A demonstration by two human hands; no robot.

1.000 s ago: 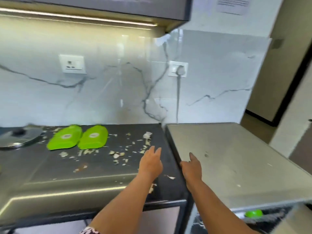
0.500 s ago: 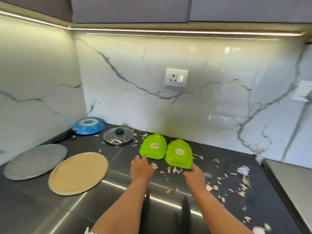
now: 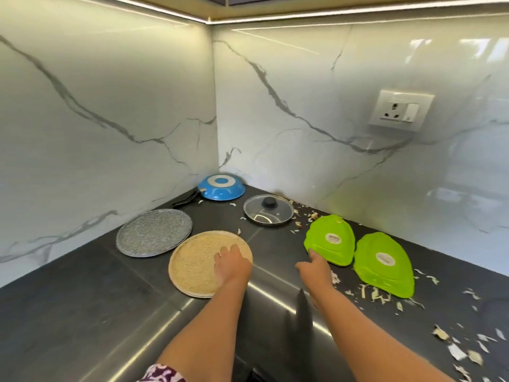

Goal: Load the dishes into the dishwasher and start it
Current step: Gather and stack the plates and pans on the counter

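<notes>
Partly, the left hand point(image 3: 232, 264) hides the tan plate point(image 3: 192, 264).

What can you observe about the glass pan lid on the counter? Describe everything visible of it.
The glass pan lid is round, of clear glass set in a shiny metal rim, with a black knob at its centre and what looks like a small vent hole near the edge. It lies flat, knob up, on the dark counter near the back wall, between the upturned blue pan and the nearer green dish. Pale peel scraps lie around it. Neither hand touches it.
</notes>
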